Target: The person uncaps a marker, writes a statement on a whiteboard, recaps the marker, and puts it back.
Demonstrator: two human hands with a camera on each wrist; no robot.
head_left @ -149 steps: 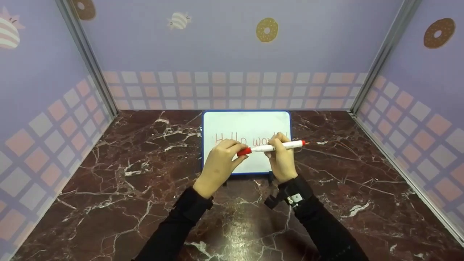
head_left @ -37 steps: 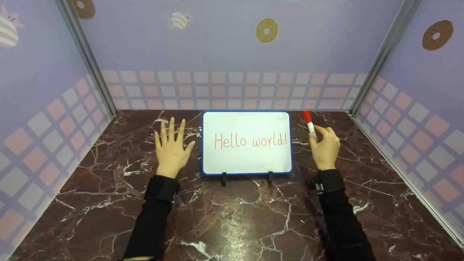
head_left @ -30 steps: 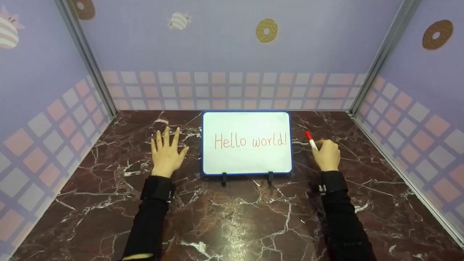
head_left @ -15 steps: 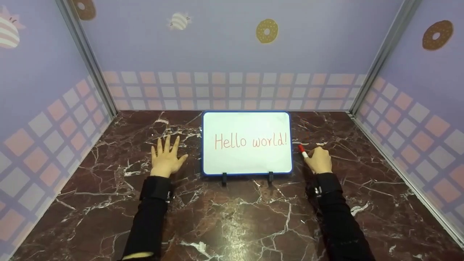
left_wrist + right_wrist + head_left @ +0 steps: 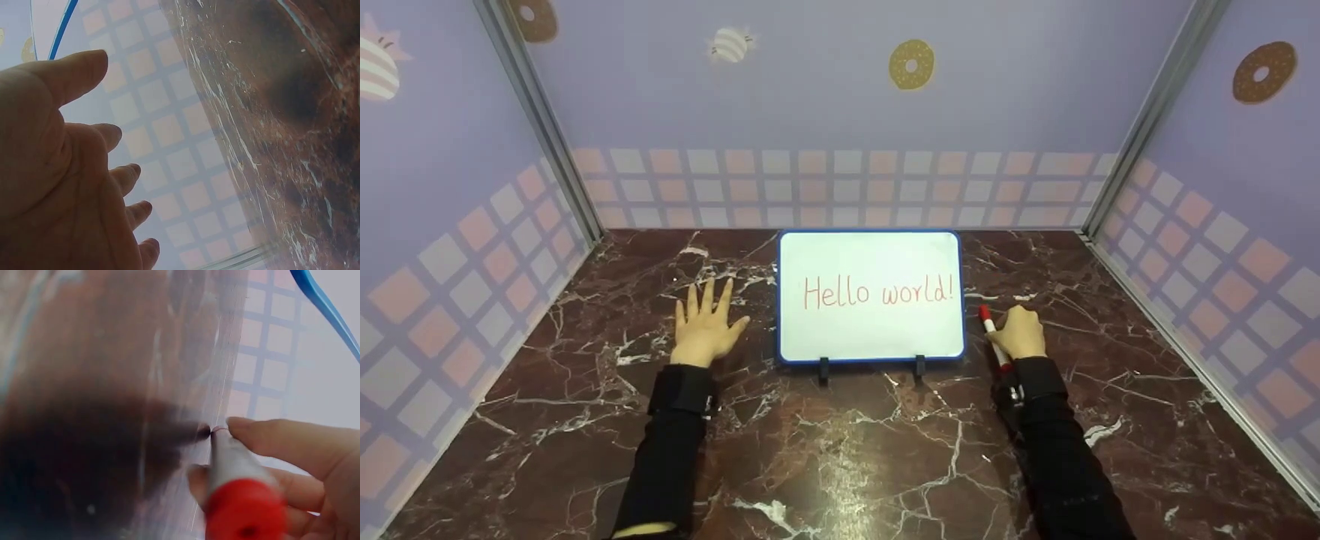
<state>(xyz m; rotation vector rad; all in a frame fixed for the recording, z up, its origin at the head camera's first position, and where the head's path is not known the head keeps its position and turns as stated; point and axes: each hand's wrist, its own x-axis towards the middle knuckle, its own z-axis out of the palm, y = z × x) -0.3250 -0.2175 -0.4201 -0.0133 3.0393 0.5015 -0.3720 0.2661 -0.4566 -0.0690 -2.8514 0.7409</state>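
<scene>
To the right of the whiteboard, my right hand [image 5: 1020,332] pinches a white whiteboard marker [image 5: 991,328] with a red cap pointing away from me. The right wrist view shows the marker [image 5: 233,458] between thumb and fingers, its red end [image 5: 246,512] towards the camera. My left hand [image 5: 706,330] is on the board's other side, palm down, fingers spread, holding nothing. In the left wrist view the left hand's [image 5: 62,163] palm and fingers show beside the marble top. The blue-framed whiteboard [image 5: 870,330] between the hands bears "Hello world!" in red.
Two black stand feet [image 5: 823,369] stick out below the board's front edge. Dark red marble tabletop [image 5: 840,450] surrounds everything. Patterned lilac walls [image 5: 810,112] enclose the back and both sides, meeting at grey metal corner posts [image 5: 540,112].
Five seconds ago both hands held the marker and its cap over the board; they have since moved apart. Lately the right hand lowered the marker nearer to me, and the left drew back slightly.
</scene>
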